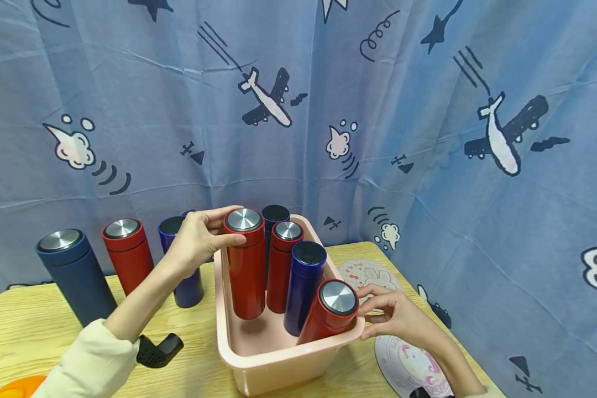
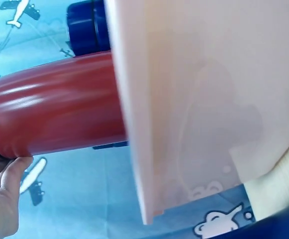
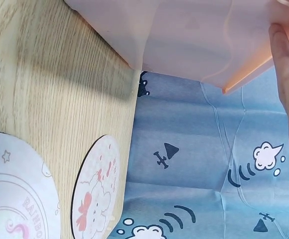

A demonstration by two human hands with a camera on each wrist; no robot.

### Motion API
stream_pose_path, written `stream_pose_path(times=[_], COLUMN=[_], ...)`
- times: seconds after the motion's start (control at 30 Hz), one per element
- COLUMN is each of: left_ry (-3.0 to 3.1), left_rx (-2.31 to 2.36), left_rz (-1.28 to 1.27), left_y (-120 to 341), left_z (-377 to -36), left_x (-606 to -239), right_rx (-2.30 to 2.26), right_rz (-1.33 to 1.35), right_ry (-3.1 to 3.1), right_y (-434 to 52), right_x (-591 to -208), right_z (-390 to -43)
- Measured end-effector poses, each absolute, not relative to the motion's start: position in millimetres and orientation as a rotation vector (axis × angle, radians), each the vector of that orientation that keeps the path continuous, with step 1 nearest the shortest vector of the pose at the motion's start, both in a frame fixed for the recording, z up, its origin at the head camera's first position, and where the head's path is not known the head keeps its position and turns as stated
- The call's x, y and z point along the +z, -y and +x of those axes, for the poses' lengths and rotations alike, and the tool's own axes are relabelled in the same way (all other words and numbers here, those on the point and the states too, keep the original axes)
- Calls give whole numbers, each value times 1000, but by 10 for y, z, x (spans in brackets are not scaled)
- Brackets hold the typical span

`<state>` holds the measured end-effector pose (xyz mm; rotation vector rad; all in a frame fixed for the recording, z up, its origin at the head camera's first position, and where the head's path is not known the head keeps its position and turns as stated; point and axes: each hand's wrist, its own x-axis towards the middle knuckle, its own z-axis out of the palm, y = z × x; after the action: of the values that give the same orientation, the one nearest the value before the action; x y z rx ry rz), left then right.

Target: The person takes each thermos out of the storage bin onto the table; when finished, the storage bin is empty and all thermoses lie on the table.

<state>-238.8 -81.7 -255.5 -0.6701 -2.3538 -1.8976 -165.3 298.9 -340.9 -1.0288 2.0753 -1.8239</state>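
My left hand (image 1: 196,243) grips a large red thermos (image 1: 246,276) near its steel-topped lid, thumb in front and fingers behind. The thermos stands upright inside a pink plastic bin (image 1: 283,371), by its left wall. At the bin's right front corner, my right hand (image 1: 400,315) holds the rim, its thumb against the outside in the right wrist view. A tilted red thermos (image 1: 320,320) leans in that corner close to the right fingertips. Between the two stand a slim red thermos (image 1: 281,271) and a blue thermos (image 1: 303,287), with a dark blue one (image 1: 276,213) behind them.
Left of the bin, a navy thermos (image 1: 79,282), another red thermos (image 1: 129,254) and a blue one (image 1: 189,290) stand on the wooden table (image 1: 194,354). Round printed mats (image 1: 408,359) lie on the right. An orange object (image 1: 17,387) shows at front left. A patterned blue curtain (image 1: 179,138) hangs behind.
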Motion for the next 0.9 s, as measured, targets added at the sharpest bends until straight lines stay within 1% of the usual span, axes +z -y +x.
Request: stream_pose_path(times=[0.33,0.6,0.9], left_ry=[2337,2303,2212], left_rx=[-1918,-1895,-1835], left_rz=[-654,-667,-641], left_y=[878,911,1081], left_z=[-2200,-2120,-2018], left_x=[-2300,-2128,-1849], right_rx=[-1807,-1795,-1800], right_rz=[-1006,-970,-979], right_ry=[-2105,-2130,-2119], right_y=[-2988,-2994,-2996], right_x=[-3399,-3398,-3390], right_z=[-1654,-1652,-1641])
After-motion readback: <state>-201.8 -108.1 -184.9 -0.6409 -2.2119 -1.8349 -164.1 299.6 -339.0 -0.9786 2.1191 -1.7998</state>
